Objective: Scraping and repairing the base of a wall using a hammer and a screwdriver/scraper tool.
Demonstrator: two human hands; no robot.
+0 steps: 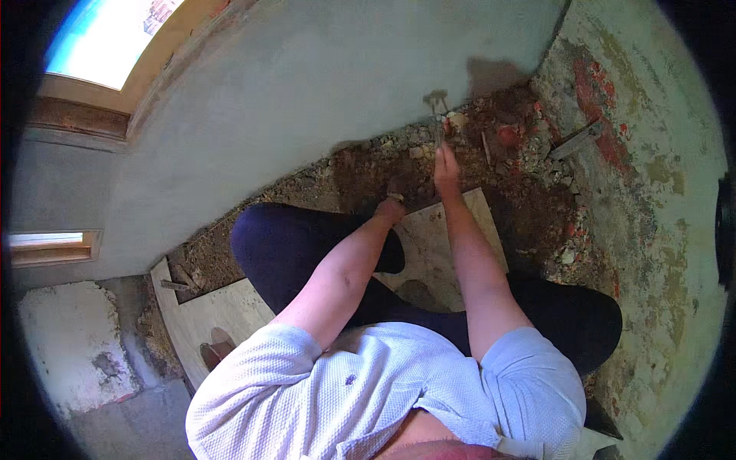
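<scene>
Head view, and a blurred hammer-like tool [438, 129] is grasped by the fingers of the right hand [446, 172] near the rubble [418, 146] along the grey wall [284, 115], blows best kept clear of the left hand [392, 210], whose hold cannot be told.
</scene>
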